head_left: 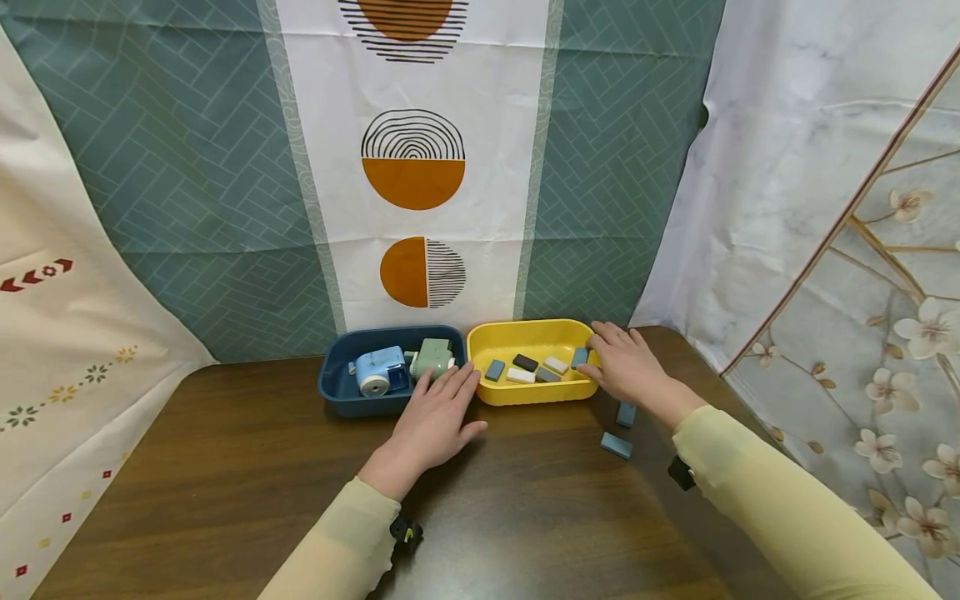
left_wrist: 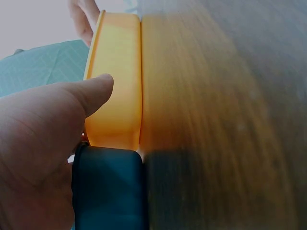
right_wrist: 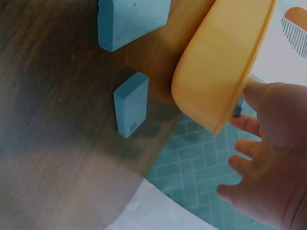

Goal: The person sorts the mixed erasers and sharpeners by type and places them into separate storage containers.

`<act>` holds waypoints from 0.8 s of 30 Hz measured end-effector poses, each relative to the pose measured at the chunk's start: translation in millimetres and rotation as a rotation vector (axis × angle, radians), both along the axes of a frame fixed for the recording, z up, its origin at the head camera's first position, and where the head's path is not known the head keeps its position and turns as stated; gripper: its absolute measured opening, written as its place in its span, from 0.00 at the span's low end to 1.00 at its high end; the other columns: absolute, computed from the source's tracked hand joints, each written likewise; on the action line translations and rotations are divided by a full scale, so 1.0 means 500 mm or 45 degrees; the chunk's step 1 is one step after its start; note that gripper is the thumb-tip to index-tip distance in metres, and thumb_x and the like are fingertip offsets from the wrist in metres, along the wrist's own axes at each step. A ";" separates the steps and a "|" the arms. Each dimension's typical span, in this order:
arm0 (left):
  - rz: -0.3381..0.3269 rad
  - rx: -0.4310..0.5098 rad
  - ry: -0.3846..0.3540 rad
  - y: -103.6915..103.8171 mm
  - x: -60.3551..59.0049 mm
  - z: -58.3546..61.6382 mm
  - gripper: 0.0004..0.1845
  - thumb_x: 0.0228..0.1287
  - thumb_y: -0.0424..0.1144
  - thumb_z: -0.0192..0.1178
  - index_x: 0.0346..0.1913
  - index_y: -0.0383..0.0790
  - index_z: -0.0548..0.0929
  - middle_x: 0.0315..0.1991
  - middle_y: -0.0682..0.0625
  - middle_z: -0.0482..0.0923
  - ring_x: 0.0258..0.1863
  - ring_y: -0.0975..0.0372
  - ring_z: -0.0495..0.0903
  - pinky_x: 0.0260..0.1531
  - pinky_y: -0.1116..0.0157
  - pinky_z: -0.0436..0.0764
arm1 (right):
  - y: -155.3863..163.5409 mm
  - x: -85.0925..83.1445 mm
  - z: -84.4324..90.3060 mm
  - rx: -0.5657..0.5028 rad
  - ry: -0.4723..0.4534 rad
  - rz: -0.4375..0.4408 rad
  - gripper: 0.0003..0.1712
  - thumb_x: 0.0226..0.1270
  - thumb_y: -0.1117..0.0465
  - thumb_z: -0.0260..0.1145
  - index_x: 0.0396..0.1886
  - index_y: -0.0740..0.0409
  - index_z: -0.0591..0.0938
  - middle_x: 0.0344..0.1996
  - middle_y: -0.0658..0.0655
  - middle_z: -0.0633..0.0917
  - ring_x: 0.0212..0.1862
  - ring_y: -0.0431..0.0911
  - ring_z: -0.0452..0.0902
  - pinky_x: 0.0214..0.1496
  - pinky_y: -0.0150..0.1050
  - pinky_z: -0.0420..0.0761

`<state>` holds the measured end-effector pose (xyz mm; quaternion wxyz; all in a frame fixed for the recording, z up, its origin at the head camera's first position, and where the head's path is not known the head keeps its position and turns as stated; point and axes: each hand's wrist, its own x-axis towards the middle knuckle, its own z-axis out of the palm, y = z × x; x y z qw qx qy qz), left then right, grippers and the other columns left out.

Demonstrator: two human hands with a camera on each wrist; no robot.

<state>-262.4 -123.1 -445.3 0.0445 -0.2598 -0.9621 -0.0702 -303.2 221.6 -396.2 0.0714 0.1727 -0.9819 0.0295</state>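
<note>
Yellow tray (head_left: 525, 398) sits beside the blue tray (head_left: 337, 392), and my right hand (head_left: 626, 362) is over its right end, fingertips on a grey-blue eraser (head_left: 579, 357) just inside the rim; whether I truly pinch it I cannot tell. I judge the step is dropping it among the other erasers (head_left: 528, 368), so I should let go low and clear of the wall. My left hand (head_left: 435, 421) lies flat and relaxed on the table (head_left: 225, 467) at the trays' seam, holding nothing; pressing there should steady them. Two more erasers (head_left: 621, 429) wait near my right wrist.
</note>
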 end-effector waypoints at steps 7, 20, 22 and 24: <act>0.000 -0.002 0.006 0.000 0.001 0.000 0.46 0.81 0.63 0.61 0.90 0.45 0.59 0.91 0.49 0.50 0.88 0.50 0.53 0.86 0.41 0.42 | -0.003 -0.007 0.000 0.045 -0.016 -0.019 0.26 0.86 0.47 0.67 0.67 0.64 0.81 0.82 0.72 0.67 0.82 0.70 0.60 0.82 0.73 0.59; -0.001 -0.010 0.005 -0.001 0.000 -0.001 0.46 0.81 0.64 0.60 0.90 0.45 0.59 0.91 0.49 0.50 0.88 0.50 0.53 0.86 0.41 0.43 | -0.009 -0.018 -0.004 0.024 -0.124 -0.065 0.28 0.87 0.47 0.64 0.69 0.65 0.80 0.83 0.73 0.65 0.83 0.69 0.59 0.82 0.73 0.58; -0.001 -0.012 0.004 -0.001 0.000 -0.001 0.46 0.81 0.64 0.60 0.90 0.45 0.59 0.91 0.49 0.50 0.88 0.50 0.53 0.86 0.41 0.43 | -0.011 -0.018 -0.004 0.021 -0.148 -0.069 0.27 0.87 0.47 0.64 0.68 0.65 0.80 0.83 0.73 0.64 0.83 0.69 0.59 0.82 0.74 0.57; -0.001 -0.012 0.006 -0.001 -0.001 -0.001 0.46 0.81 0.64 0.60 0.90 0.45 0.59 0.91 0.49 0.50 0.88 0.50 0.53 0.86 0.41 0.43 | -0.012 -0.019 -0.003 0.015 -0.170 -0.079 0.27 0.87 0.47 0.64 0.68 0.65 0.80 0.83 0.72 0.64 0.83 0.69 0.59 0.82 0.74 0.56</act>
